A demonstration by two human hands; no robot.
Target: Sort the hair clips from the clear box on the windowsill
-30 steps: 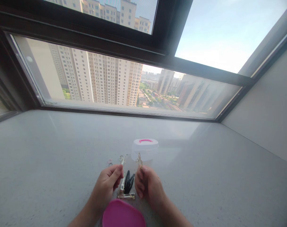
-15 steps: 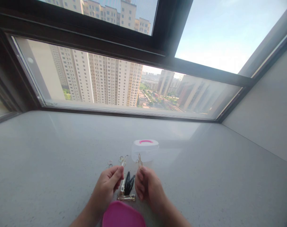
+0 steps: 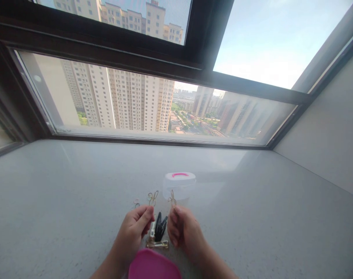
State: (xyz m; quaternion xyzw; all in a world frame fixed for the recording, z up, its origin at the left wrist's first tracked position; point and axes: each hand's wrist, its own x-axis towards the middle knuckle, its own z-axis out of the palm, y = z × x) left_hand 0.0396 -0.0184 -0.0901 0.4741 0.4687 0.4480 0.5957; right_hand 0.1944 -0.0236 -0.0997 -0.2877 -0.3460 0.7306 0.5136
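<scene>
My left hand [image 3: 133, 230] pinches a thin gold bow-shaped hair clip [image 3: 152, 197] that sticks up above its fingertips. My right hand [image 3: 183, 231] pinches a matching gold bow clip [image 3: 172, 199] the same way. Between the hands, two black snap clips [image 3: 160, 225] and a gold bar clip [image 3: 157, 244] lie on the grey stone sill [image 3: 62, 201]. A pink lid or container [image 3: 154, 265] sits just below the hands at the frame's bottom edge.
A clear plastic box with a white lid and pink handle [image 3: 179, 183] stands just beyond the hands. A small pink hair ring [image 3: 136, 202] lies left of the clips. A dark-framed window [image 3: 153, 135] closes the far edge; a wall [image 3: 324, 147] rises at the right.
My left hand has raised a gold bow clip off the sill, so it now stands level with the one in my right hand. The view shifted slightly.
</scene>
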